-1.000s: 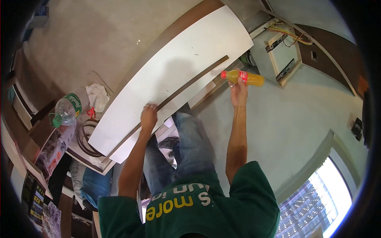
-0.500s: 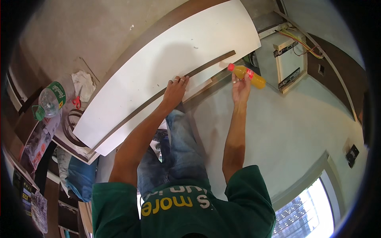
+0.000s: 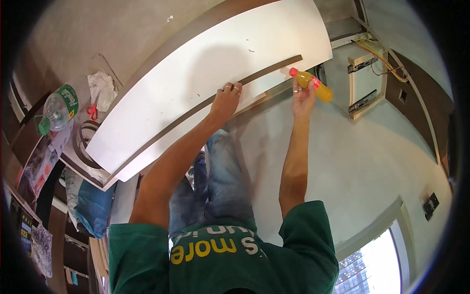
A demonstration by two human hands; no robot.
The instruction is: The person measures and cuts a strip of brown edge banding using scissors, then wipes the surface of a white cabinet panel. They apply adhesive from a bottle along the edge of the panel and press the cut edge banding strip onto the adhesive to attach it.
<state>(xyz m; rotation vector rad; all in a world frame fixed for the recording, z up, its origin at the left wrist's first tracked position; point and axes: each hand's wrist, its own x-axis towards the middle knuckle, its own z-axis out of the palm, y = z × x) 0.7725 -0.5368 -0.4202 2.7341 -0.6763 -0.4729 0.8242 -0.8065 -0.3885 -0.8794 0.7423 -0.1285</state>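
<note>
A long white board [image 3: 235, 63] lies before me, with a thin brown strip [image 3: 196, 109] running along it near its close edge. My left hand [image 3: 226, 103] is closed over the strip around its middle, fingertips curled at its far side. In my right hand [image 3: 303, 102], off the board's near right edge, is a small plastic bottle [image 3: 323, 91] of orange-yellow liquid with a red cap. The bottle is tilted, its cap pointing up and left toward the strip's right end. Several small dark scraps are scattered on the board.
At the left are a large clear bottle [image 3: 59, 108] with a green cap, red scissors [image 3: 92, 112], a crumpled white cloth [image 3: 102, 90] and coiled brown banding [image 3: 82, 143]. A drawer-like frame with metal slides [image 3: 363, 103] and loose wires [image 3: 379, 55] stands far right.
The view has shifted slightly, so the board and both hands sit higher in the picture. Both hands keep their holds on the strip and the bottle.
</note>
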